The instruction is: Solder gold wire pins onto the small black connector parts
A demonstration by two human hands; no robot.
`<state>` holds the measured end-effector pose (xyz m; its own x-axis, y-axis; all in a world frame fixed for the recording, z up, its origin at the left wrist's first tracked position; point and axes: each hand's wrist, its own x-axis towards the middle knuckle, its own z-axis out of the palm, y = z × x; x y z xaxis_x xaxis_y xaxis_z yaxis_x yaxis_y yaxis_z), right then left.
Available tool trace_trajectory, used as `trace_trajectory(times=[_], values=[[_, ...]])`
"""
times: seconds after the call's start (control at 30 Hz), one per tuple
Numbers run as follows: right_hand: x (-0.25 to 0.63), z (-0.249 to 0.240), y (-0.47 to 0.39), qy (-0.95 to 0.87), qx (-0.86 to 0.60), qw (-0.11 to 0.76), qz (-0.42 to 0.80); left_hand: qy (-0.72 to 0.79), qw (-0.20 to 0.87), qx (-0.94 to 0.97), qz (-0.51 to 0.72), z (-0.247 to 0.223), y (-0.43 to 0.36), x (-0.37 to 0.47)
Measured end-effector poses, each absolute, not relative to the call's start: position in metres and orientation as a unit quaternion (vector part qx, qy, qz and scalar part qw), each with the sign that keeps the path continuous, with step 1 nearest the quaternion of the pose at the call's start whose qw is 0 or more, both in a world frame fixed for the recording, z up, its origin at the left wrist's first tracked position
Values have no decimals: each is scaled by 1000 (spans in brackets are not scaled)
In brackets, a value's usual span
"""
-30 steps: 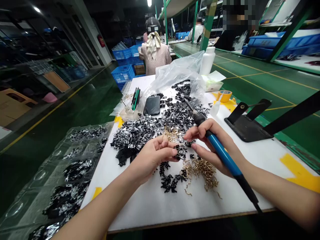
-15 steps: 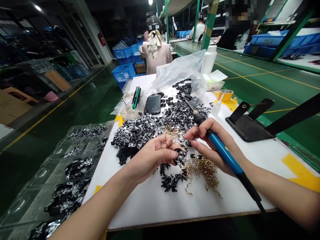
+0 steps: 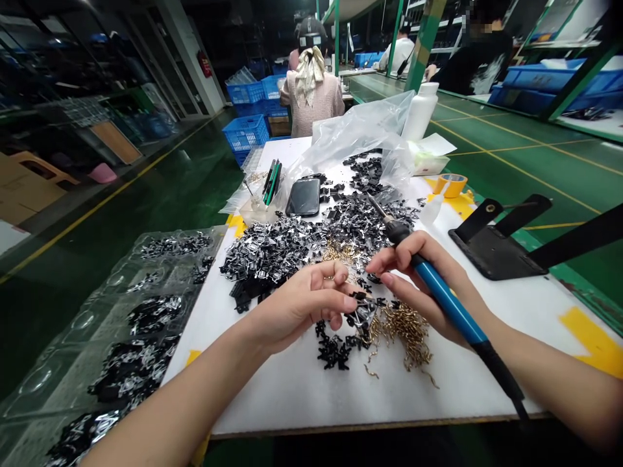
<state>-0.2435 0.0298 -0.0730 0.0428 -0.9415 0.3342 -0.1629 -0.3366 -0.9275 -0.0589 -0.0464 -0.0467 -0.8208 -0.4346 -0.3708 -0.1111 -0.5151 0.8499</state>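
Observation:
My left hand (image 3: 311,301) pinches a small black and silver part (image 3: 363,310) between thumb and fingers, above the white table. A blue-handled soldering iron (image 3: 450,301) rests in my right hand (image 3: 423,272), its metal tip pointing up and away. The right fingertips are close to the held part but apart from it. Behind both hands spreads a pile of black and silver parts (image 3: 277,250). Small brass-coloured pieces (image 3: 406,331) lie below the right hand, beside a cluster of small black pieces (image 3: 333,350).
A phone (image 3: 304,196), a clear plastic bag (image 3: 355,130), a white bottle (image 3: 419,111) and orange tape (image 3: 451,185) are farther back. A black metal stand (image 3: 499,250) is at right. Clear trays of parts (image 3: 150,318) lie at left. A person in pink (image 3: 314,97) sits ahead.
The whole view has shifted slightly, so most things appear a little farther right. Both hands keep their holds, with the black and silver part turned slightly.

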Motion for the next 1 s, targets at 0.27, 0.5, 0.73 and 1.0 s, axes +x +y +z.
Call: trace_trajectory(times=[0.27, 0.5, 0.73, 1.0], values=[[-243, -71, 30, 446, -617, 375, -529, -495, 101, 279, -817, -47, -46, -59], [-239, -60, 35, 419, -599, 482, -483, -533, 164, 313, -769, -47, -44, -60], [-239, -61, 33, 409, -576, 529, -469, -544, 175, 312, -759, -49, -44, -61], [-238, -62, 33, 418, -554, 553, -461, -556, 187, 300, -752, -48, -41, -59]])
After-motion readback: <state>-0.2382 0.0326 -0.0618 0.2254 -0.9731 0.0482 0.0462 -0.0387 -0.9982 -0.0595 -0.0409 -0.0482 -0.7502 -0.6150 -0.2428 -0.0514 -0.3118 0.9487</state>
